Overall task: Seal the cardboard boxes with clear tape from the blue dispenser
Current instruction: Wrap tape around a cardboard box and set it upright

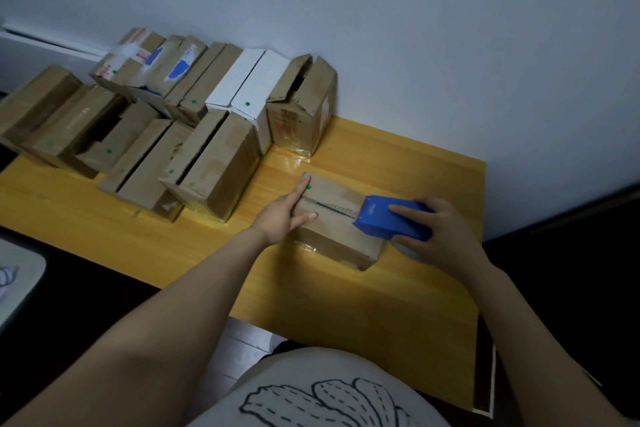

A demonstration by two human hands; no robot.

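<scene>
Past the printed shirt (311,388), I'm watching the yellow table (329,295) carrying the cardboard box (332,232). The blue dispenser (391,218) is sitting on its right end, right hand (440,236) clasping it, left hand (277,215) pressing flat-fingered opposite. I'm fearing the box sliding, skewing tape off the seam (329,207).

A yellow wooden table (346,288) bears clustered cardboard boxes (214,159) and a lone box (332,236).

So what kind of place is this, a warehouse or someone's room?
Likely a small home or office packing corner, not a warehouse: one yellow wooden table against a plain wall, small cardboard boxes lined up on it, and a hand-held blue tape dispenser.
</scene>
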